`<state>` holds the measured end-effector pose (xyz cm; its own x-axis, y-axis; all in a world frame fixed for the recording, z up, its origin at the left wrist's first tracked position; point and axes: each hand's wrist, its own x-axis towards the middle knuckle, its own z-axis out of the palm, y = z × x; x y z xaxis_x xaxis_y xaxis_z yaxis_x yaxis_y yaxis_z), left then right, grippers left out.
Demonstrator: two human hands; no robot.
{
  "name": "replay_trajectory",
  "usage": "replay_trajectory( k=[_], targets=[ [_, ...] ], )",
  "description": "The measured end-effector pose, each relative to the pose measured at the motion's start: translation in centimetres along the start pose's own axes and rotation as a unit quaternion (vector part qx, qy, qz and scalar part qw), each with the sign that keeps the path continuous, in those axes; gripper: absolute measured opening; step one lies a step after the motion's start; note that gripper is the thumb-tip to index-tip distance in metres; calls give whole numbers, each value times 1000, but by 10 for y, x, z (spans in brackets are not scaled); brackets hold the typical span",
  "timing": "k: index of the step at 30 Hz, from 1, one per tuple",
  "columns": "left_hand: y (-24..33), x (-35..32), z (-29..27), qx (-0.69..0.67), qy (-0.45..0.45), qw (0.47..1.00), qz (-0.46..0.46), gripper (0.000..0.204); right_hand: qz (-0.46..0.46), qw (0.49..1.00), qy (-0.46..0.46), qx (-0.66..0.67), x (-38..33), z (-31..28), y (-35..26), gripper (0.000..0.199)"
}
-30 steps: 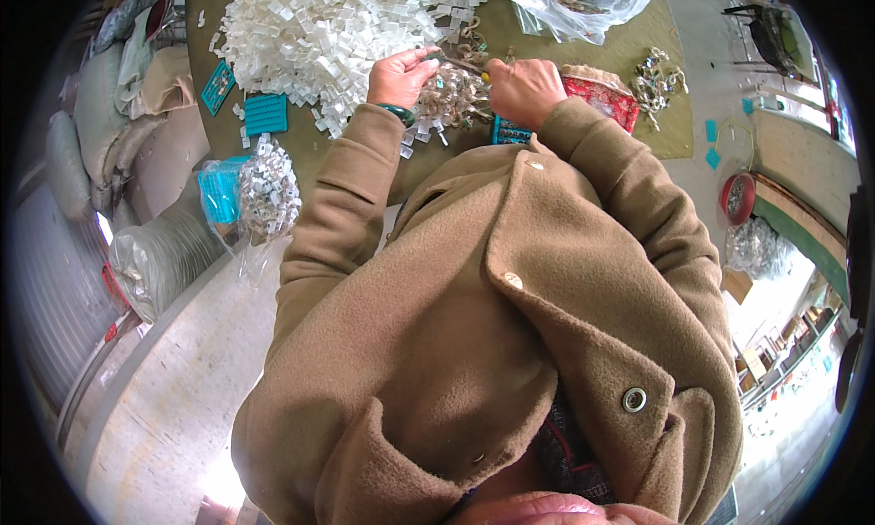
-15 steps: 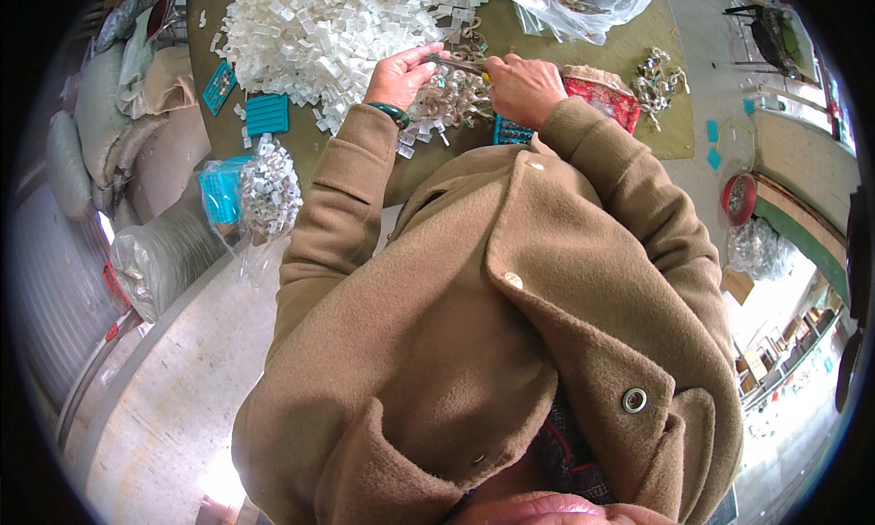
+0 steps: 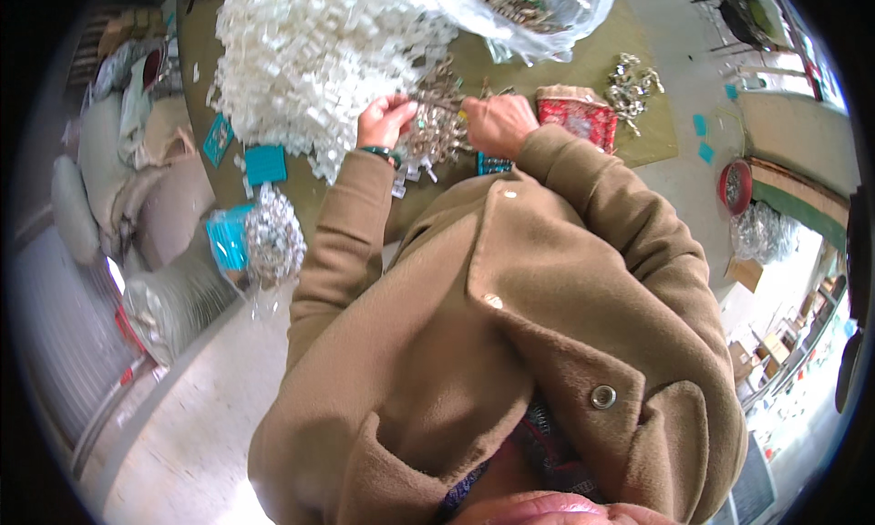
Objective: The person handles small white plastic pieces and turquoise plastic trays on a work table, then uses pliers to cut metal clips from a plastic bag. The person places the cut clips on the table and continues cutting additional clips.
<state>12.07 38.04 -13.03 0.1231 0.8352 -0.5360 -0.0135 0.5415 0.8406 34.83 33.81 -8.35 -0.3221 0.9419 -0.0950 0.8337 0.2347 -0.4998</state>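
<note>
My left hand (image 3: 385, 124), with a dark green bangle at its wrist, is closed in a pinch over the table. Whatever lies between those fingertips is too small to make out. My right hand (image 3: 501, 124) is wrapped round a slim metal tool with yellow on its handle (image 3: 463, 115); its thin dark end points toward the left fingertips. Below and between both hands lies a tangled heap of small shiny pieces (image 3: 437, 140). A large mound of whitish translucent plastic pieces (image 3: 310, 60) spreads beyond my left hand. Part of a blue tray (image 3: 493, 163) shows under my right wrist.
A clear plastic bag (image 3: 583, 33) of brownish pieces sits at the far edge. Right of my hand are a red patterned pouch (image 3: 579, 122) and a pale tangled bundle (image 3: 633, 92). A teal square (image 3: 266, 163) and a bag of silvery pieces (image 3: 273, 229) are at left.
The whole view has shifted, so the table and its contents appear lower and a little left. Both hands keep nearly the same place over the heap, the tool still between them.
</note>
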Motion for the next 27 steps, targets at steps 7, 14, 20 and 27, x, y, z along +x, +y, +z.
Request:
replay_trajectory(
  k=[7, 14, 20, 27],
  targets=[
    [1, 6, 7, -28, -13, 999, -19, 11, 26, 999, -14, -14, -5, -4, 3, 17],
    [-6, 26, 19, 152, 1, 988, 42, 11, 73, 996, -38, -35, -5, -3, 12, 20],
    [41, 43, 43, 370, 20, 928, 41, 33, 147, 986, -81, -27, -10, 5, 37, 27],
    [85, 136, 177, -126, -26, 987, -97, 21, 168, 976, -93, 105, -26, 5, 59, 27]
  ],
)
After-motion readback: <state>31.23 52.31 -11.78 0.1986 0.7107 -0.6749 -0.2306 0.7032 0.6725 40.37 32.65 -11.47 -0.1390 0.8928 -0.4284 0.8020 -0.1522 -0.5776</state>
